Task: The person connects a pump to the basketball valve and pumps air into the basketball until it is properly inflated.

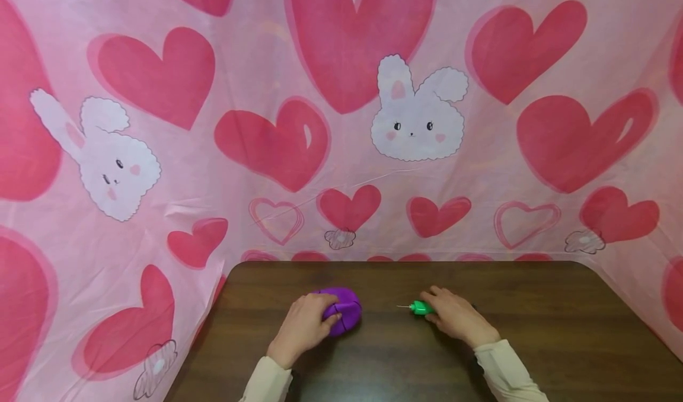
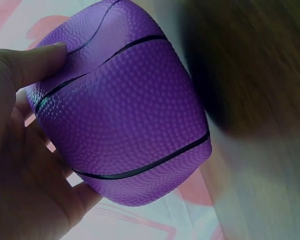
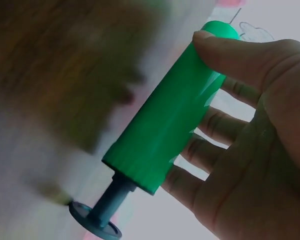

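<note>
My left hand (image 1: pixel 306 326) grips a purple, partly collapsed rubber ball (image 1: pixel 350 312) at the left of the table. In the left wrist view, dark grooves cross the ball's pebbled skin (image 2: pixel 135 110); the thumb lies in a dent and the other fingers are behind it. Across from it, my right hand (image 1: pixel 455 316) holds a green hand pump (image 1: pixel 421 308), thumb near the front end and fingers round the barrel. A thin needle (image 1: pixel 404 306) sticks out of the pump toward the ball, with a gap between them. The pump's dark plunger handle (image 3: pixel 96 220) shows in the right wrist view.
Both hands are over a dark brown wooden table (image 1: pixel 384 360) with rounded far corners. Behind and beside it hangs a pink cloth (image 1: pixel 368 174) printed with hearts and white rabbits, close to the table's far edge.
</note>
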Demonstrator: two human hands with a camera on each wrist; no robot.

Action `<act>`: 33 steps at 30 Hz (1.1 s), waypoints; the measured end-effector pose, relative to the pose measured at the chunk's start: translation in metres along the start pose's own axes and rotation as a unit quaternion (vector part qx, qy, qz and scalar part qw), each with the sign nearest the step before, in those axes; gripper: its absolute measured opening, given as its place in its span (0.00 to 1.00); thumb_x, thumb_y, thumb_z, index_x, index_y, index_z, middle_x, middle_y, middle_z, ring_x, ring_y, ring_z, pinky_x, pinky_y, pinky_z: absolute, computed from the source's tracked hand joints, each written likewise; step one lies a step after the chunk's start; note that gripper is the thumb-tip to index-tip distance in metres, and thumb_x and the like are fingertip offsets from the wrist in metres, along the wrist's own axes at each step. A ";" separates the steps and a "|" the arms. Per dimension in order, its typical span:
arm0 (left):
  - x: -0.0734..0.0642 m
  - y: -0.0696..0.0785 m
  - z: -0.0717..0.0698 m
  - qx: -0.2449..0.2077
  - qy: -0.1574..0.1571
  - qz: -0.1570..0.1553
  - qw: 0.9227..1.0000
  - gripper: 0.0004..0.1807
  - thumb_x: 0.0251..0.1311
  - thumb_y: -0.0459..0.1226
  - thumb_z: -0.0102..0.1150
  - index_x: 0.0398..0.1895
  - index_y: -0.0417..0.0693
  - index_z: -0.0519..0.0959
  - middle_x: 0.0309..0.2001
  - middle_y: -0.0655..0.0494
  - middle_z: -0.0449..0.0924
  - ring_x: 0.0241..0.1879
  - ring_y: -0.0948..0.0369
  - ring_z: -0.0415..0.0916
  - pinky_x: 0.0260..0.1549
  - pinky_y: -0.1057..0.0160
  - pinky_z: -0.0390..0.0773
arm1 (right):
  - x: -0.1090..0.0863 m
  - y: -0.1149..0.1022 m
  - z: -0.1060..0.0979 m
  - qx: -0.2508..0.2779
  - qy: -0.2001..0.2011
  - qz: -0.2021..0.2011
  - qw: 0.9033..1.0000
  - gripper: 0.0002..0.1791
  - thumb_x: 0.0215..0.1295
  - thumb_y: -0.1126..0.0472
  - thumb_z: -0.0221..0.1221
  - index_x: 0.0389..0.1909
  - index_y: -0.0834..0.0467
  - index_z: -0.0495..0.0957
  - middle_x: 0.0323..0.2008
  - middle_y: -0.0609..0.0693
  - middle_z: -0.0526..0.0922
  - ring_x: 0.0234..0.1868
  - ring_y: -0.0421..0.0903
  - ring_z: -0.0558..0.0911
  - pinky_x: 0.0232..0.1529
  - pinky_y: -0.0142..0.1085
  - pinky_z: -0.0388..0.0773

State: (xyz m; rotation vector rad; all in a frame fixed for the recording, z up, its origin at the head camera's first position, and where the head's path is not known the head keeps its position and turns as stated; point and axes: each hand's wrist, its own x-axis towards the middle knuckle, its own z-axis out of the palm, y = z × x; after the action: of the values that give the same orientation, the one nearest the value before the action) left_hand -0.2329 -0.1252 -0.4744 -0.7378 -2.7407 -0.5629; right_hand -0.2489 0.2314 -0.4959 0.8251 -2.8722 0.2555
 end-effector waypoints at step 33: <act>0.000 0.003 -0.018 -0.288 -0.142 0.007 0.947 0.03 0.71 0.43 0.62 0.40 0.57 0.83 0.30 0.66 0.77 0.29 0.74 0.69 0.30 0.70 0.75 | -0.006 -0.061 -0.047 -0.021 0.085 -0.127 0.988 0.22 0.55 0.57 0.77 0.50 0.49 0.82 0.36 0.40 0.80 0.35 0.39 0.79 0.39 0.37 0.82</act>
State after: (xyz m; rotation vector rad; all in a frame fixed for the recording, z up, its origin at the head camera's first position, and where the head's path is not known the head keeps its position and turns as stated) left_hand -0.2289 -0.1307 -0.4574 -1.0305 -2.8325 -1.3874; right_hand -0.2069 0.1935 -0.4435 1.0919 -2.5729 0.2225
